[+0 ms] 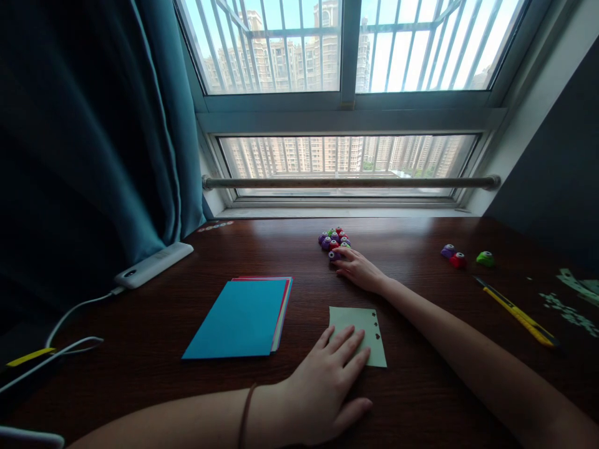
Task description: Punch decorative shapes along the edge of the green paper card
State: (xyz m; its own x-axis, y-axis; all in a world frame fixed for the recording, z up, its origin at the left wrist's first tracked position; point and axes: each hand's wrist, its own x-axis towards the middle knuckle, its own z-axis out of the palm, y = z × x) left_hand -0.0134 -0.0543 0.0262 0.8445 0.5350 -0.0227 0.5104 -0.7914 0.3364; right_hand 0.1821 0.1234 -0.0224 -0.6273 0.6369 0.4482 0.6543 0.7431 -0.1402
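My left hand [330,386] lies flat with fingers spread on a pale green sheet of paper [377,352], holding it against the desk. Three small shaped holes run down the sheet's right edge. Farther forward, my right hand [359,269] reaches to a cluster of small craft paper punches [334,237] in purple, red and green. Its thumb and fingers close around a purple paper punch [332,255] at the front of that cluster. Part of this punch is hidden by the fingers.
A stack of coloured paper [238,321], blue on top, lies left. To the right are a purple punch [448,251], a red punch [458,260], a green punch [485,259], a yellow utility knife [519,316] and paper scraps [568,315]. A white power strip [154,265] sits by the curtain.
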